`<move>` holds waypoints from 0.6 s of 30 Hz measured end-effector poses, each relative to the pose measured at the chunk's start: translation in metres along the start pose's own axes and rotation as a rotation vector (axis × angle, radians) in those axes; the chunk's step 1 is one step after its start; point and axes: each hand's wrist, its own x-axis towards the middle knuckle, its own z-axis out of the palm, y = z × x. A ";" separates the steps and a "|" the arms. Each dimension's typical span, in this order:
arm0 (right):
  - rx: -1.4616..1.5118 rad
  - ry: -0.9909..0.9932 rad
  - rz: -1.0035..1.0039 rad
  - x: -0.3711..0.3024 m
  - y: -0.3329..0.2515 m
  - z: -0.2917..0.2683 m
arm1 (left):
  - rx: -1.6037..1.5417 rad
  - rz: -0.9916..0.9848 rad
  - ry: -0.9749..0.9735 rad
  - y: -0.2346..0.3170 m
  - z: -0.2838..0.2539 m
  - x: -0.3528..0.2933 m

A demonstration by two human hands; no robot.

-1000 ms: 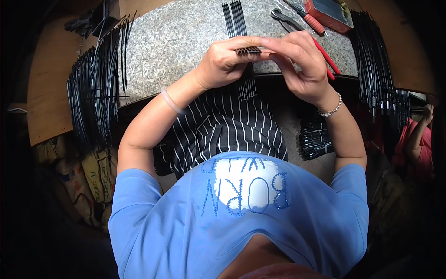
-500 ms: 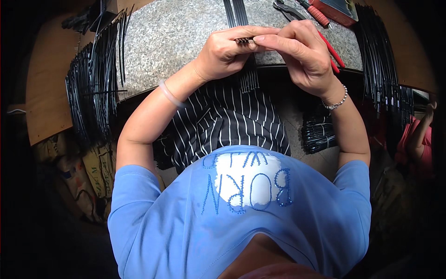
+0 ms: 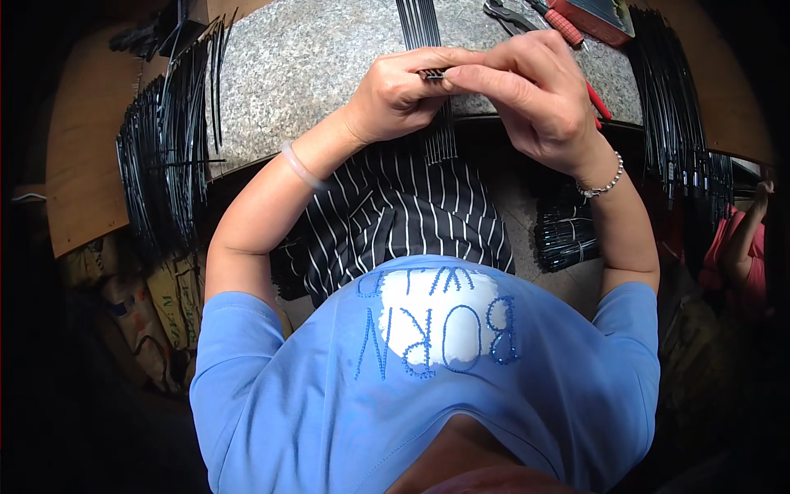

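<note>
My left hand [image 3: 403, 95] and my right hand [image 3: 535, 90] meet over the front edge of a grey speckled stone slab [image 3: 313, 74]. Both pinch a small dark ridged piece [image 3: 433, 74] between thumbs and fingertips. A flat row of thin black cable ties [image 3: 421, 25] lies on the slab under my hands, and its ends hang over the edge toward my striped apron [image 3: 395, 214].
A large sheaf of black cable ties [image 3: 169, 148] lies over the slab's left edge, another [image 3: 671, 107] at the right. Pliers [image 3: 506, 12], a red-handled tool [image 3: 568, 29] and a red box [image 3: 597, 12] sit at the back right. A tied bundle of ties [image 3: 564, 235] lies below right.
Both hands have drifted a little up and away from my body while keeping hold of the small dark piece. Nothing else has moved.
</note>
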 end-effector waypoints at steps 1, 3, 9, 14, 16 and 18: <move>0.061 0.039 0.001 -0.002 0.004 0.004 | 0.009 -0.007 -0.011 0.001 0.000 -0.001; 0.184 0.117 0.002 -0.005 0.012 0.013 | 0.027 -0.020 -0.034 0.002 -0.001 -0.002; 0.108 0.150 -0.042 -0.002 0.006 0.018 | -0.021 -0.019 -0.040 0.003 0.005 0.001; 0.061 -0.032 0.063 -0.012 -0.005 0.009 | -0.143 -0.058 -0.104 0.003 -0.011 -0.002; 0.139 -0.034 0.069 -0.009 -0.002 0.006 | -0.067 -0.111 -0.197 0.002 -0.012 -0.007; 0.303 -0.054 0.099 -0.007 0.001 0.000 | 0.068 -0.234 -0.376 0.002 -0.010 -0.013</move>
